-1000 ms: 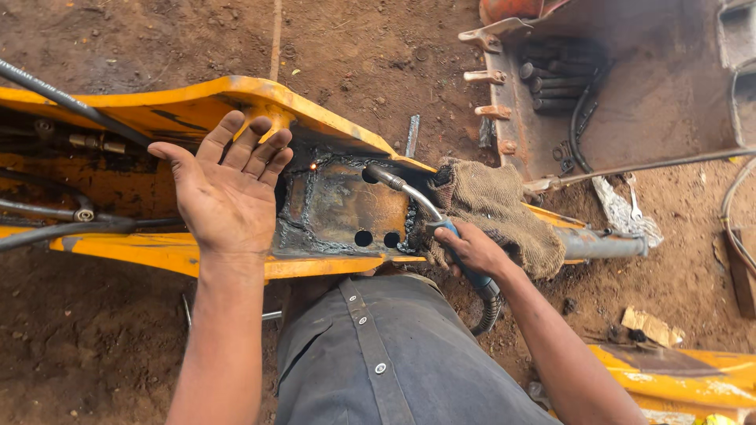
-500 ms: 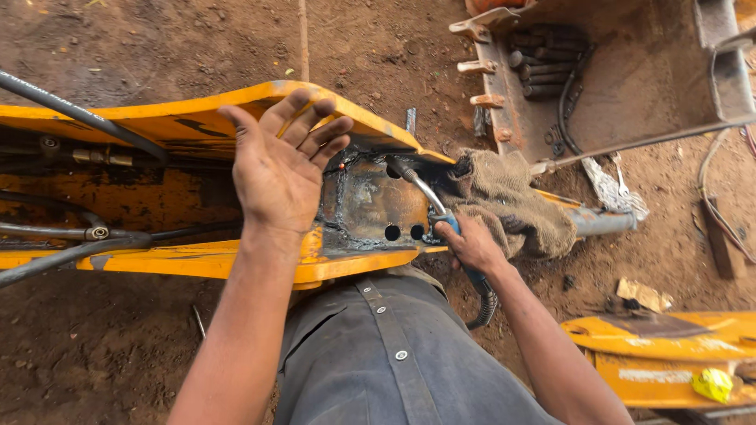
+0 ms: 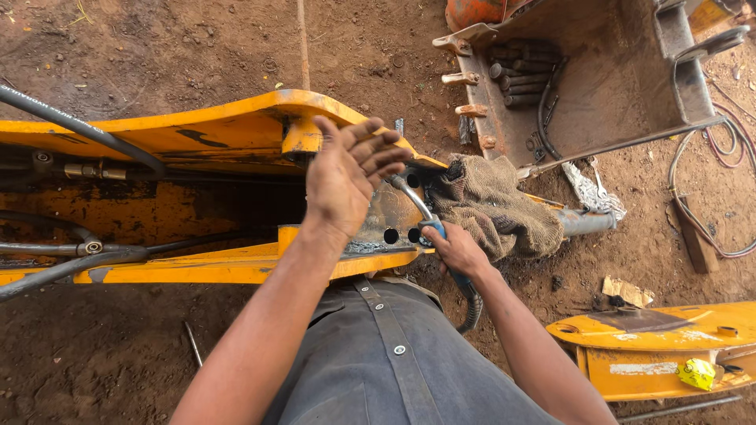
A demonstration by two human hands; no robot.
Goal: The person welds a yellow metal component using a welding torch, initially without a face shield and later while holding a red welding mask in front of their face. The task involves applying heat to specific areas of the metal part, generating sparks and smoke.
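Welding torch (image 3: 429,224): curved metal neck with blue grip, lying over the worn steel plate (image 3: 386,220) at the end of the yellow boom; its black corrugated cable (image 3: 471,303) runs down past the wrist.
Right hand (image 3: 455,250): closed around the torch's blue grip, fingers wrapped, knuckles up.
Left hand (image 3: 345,177): raised above the boom, palm turned sideways, fingers straight and slightly spread, holding nothing; it covers part of the steel plate from view.
Yellow boom (image 3: 197,142): long excavator arm lying across the ground, paint chipped and blackened inside its open channel; two round holes show in the plate near the torch tip.
Hydraulic hoses (image 3: 71,126): black lines running along the boom's upper edge and through its channel, with metal fittings at the left.
Burlap cloth (image 3: 496,208): coarse brown sacking draped over the boom's end, just right of the torch neck, touching the boom.
Excavator bucket (image 3: 606,86): rusty, open side up, upper right, toothed edge facing the boom; short steel pins lie inside.
Yellow panel (image 3: 654,346): separate painted part on the ground, lower right, well apart from the torch.
Shirt (image 3: 394,354): grey, buttoned, at bottom centre.
Ground (image 3: 197,47): reddish-brown soil with small debris and loose cables at the far right.
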